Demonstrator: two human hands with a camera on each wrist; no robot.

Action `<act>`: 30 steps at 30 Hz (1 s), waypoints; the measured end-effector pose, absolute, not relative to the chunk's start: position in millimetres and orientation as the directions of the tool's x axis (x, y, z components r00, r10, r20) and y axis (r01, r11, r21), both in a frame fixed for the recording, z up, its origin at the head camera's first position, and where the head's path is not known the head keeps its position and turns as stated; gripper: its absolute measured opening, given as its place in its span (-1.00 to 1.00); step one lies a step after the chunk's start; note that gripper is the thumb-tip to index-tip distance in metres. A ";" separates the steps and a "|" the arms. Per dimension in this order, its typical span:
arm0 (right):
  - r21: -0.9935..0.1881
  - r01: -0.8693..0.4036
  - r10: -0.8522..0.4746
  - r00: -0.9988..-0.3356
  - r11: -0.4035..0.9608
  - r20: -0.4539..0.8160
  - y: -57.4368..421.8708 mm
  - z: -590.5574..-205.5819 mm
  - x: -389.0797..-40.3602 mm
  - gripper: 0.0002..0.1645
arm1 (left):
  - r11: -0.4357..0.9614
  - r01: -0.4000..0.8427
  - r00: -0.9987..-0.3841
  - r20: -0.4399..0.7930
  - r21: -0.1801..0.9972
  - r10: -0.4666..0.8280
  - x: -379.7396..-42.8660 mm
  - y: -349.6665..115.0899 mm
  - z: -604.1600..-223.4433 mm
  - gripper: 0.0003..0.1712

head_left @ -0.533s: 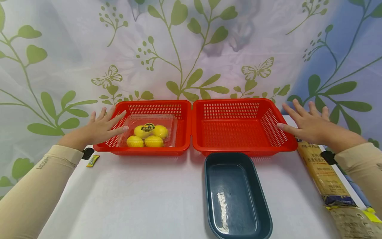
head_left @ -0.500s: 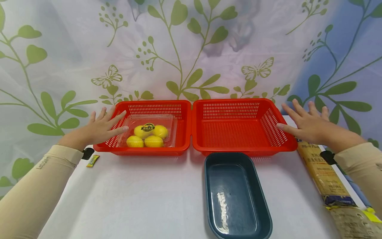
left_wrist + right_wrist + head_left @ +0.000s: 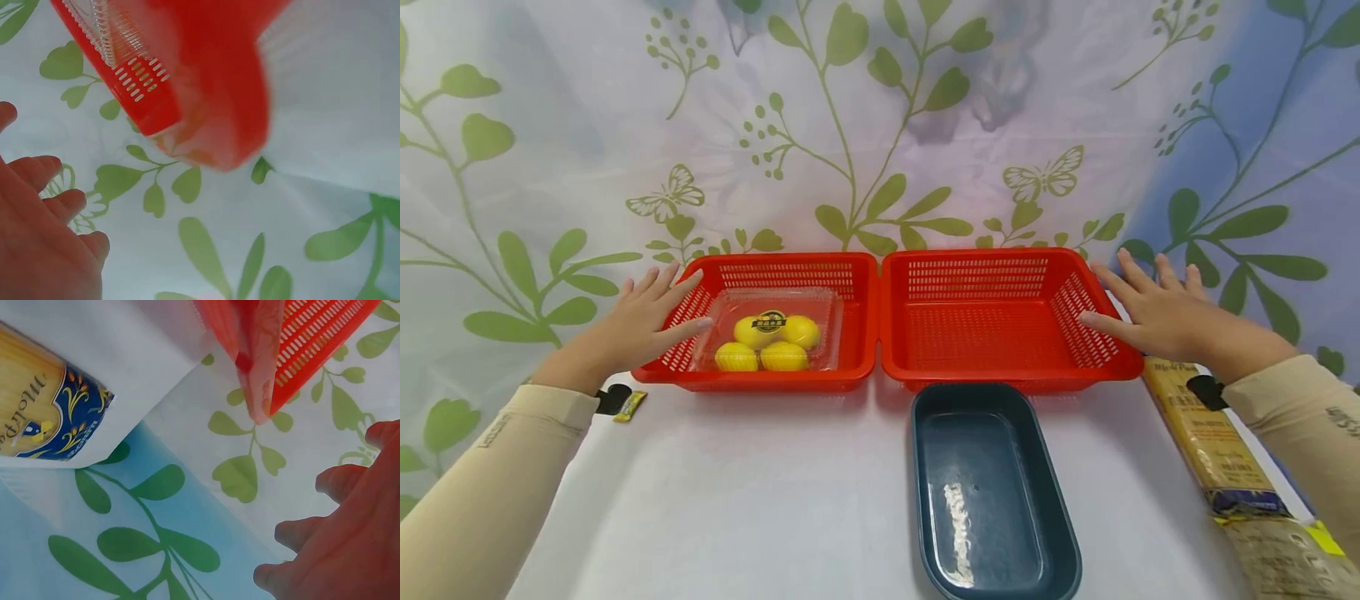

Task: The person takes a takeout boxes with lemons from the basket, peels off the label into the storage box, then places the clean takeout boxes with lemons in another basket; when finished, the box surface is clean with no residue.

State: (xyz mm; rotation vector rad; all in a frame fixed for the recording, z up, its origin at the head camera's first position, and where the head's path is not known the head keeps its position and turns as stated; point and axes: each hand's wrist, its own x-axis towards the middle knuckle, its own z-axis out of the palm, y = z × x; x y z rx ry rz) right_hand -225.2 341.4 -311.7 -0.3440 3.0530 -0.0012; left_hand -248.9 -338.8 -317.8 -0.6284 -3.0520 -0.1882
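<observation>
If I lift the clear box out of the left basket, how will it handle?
The box looks like thin plastic, so it would probably flex or dent under a hard squeeze. The four yellow fruits are rounded with free space beside them, so they may roll if it tilts. Its shiny surface could be slippery.

At mid-frame on the tabletop, the left basket and right basket stand side by side, a fruit box inside the former. A tray, lower centre-right, lies before the right basket. Packet: lower right. Backdrop: behind.
</observation>
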 end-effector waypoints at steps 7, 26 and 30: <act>-0.021 -0.276 -0.276 -0.956 0.961 -0.103 318.8 -310.9 -231.9 0.12 | 0.907 0.329 -0.944 0.093 0.264 0.315 -230.7 -350.0 -325.8 -0.09; -0.070 -0.401 -0.406 -0.909 0.913 -0.089 245.4 -322.2 -246.2 0.12 | 0.822 0.139 -0.986 0.157 0.553 0.061 -200.8 -364.3 -372.0 -0.11; -0.069 -0.432 -0.437 -0.896 0.899 -0.082 229.1 -320.9 -246.5 0.12 | 0.797 0.124 -0.986 0.163 0.592 0.032 -196.1 -367.7 -379.5 -0.10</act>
